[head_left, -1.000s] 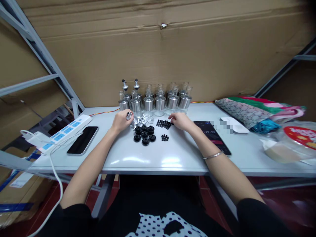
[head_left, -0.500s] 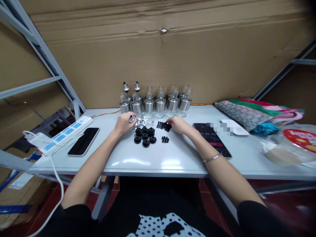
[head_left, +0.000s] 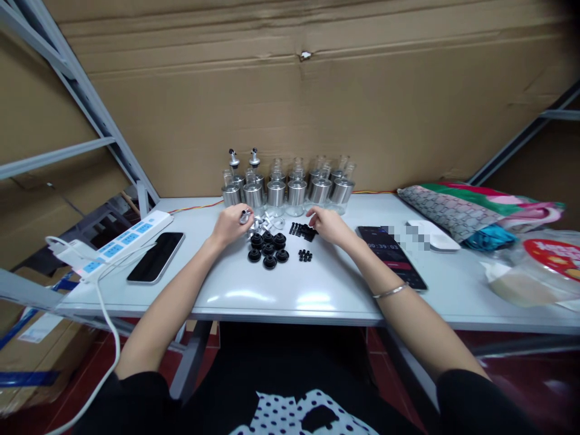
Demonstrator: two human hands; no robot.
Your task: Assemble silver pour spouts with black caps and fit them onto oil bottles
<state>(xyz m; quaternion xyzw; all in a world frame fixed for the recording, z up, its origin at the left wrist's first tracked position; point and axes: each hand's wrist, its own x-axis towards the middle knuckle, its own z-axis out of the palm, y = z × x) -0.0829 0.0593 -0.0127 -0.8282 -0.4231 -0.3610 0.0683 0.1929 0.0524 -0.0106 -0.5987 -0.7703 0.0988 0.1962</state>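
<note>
A wall of brown corrugated cardboard (head_left: 290,103) is standing behind a pale grey table (head_left: 317,290), with grey steel shelving struts (head_left: 67,78) slanting up at the left. On the right end of the table, folded patterned fabric (head_left: 457,202) is lying beside a clear plastic bag with a red label (head_left: 539,263). At the left end, a white power strip with blue sockets (head_left: 122,238) is lying at an angle, its white cable trailing off the near edge, and a black smartphone (head_left: 155,258) is resting face up just beside it. A second phone with a lit timer screen (head_left: 392,257) is lying to the right of the person's right forearm, and a flat white device (head_left: 432,235) is sitting beyond it.

Along the back edge, a row of glass bottles with steel sleeves (head_left: 290,190) is standing upright; the two at the left are carrying metal pourer spouts.

The left hand (head_left: 231,223) is curling closed around a small metal pourer spout (head_left: 245,217), pinching it between thumb and fingers just above a loose pile of similar metal spouts (head_left: 265,222). The right hand (head_left: 328,225) is hovering palm down with fingers loosely bent, its fingertips touching a cluster of small black plastic pieces (head_left: 302,230); I cannot tell whether it is gripping one.

Between the hands, black rubber stoppers (head_left: 268,249) are sitting in a tight group, and a smaller cluster of tiny black caps (head_left: 305,255) is lying just to their right.
</note>
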